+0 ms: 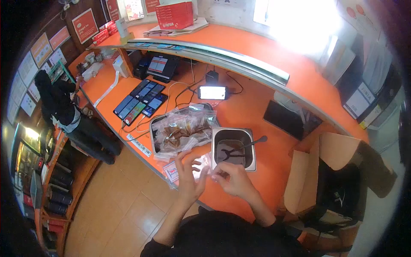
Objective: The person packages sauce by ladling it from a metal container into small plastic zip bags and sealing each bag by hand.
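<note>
Showing between the hands (pixel 189 177) (pixel 236 180) is clear plastic (pixel 202 163).

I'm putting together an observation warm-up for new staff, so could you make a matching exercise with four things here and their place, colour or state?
1. Metal pan
2. Plastic packets
3. Cardboard box
4. Counter

A. Orange
B. Heaped in a tray
C. At the right, flaps open
D. Holding a dark utensil

Pairs: 1-D, 2-B, 3-C, 4-A
</note>
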Available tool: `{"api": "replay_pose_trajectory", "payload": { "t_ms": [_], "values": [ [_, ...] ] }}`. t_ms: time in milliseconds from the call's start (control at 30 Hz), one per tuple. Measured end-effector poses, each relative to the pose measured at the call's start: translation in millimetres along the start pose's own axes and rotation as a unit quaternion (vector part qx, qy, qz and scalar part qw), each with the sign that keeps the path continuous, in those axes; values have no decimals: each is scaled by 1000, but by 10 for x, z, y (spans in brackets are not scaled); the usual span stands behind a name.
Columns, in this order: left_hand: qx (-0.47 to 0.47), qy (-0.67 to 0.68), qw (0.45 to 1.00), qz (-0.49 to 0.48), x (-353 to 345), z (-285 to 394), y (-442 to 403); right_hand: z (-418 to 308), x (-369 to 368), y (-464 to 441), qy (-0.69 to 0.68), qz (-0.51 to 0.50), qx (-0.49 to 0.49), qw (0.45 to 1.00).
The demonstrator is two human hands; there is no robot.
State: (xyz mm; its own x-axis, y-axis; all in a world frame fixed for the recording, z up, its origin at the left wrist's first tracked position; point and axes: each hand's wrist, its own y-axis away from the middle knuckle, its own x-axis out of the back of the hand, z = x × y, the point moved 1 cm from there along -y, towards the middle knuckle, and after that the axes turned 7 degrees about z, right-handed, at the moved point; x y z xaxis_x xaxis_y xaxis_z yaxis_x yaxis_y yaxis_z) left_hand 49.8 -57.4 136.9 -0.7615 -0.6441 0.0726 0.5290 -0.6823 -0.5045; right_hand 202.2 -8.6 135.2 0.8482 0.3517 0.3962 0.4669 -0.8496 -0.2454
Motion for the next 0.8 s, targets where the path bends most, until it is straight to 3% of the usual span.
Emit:
{"api": "replay_pose_trajectory", "payload": {
  "t_ms": [33,100,133,167,233,433,467,533,600,667,700,733,767,800],
  "values": [
    [-1,1,1000,1,28,-50,19,0,1,1,1,0,1,1000],
    [-119,-184,966,-137,83,-125,55,-2,-2,3,37,40,32,998],
    [-106,-161,961,-196,83,18,19,3,-2,2,37,40,32,998],
    [-106,-161,961,-196,85,-9,18,2,1,2,60,52,65,995],
    [68,-53,936,-341,78,-116,23,-16,26,0,82,64,99,990],
    [32,7,945,-325,83,-154,31,-57,105,40,26,24,80,996],
    [31,7,945,-325,86,-155,46,-78,82,58,50,59,86,993],
    [-57,-124,940,-311,98,-153,74,-82,88,71,75,92,93,989],
    [-65,-131,947,-287,115,-201,61,-65,135,72,207,192,128,951],
    [-74,-138,951,-268,119,-190,40,-86,131,65,234,196,141,942],
    [-17,-158,955,-250,103,-140,18,-95,136,57,262,199,155,932],
    [40,-178,956,-230,83,-95,-12,-94,146,32,263,200,154,931],
    [40,-178,956,-230,52,-46,-46,-87,158,3,231,212,145,938],
    [-33,-154,967,-202,20,16,-87,-80,164,-12,200,223,135,944]
  ]
}}
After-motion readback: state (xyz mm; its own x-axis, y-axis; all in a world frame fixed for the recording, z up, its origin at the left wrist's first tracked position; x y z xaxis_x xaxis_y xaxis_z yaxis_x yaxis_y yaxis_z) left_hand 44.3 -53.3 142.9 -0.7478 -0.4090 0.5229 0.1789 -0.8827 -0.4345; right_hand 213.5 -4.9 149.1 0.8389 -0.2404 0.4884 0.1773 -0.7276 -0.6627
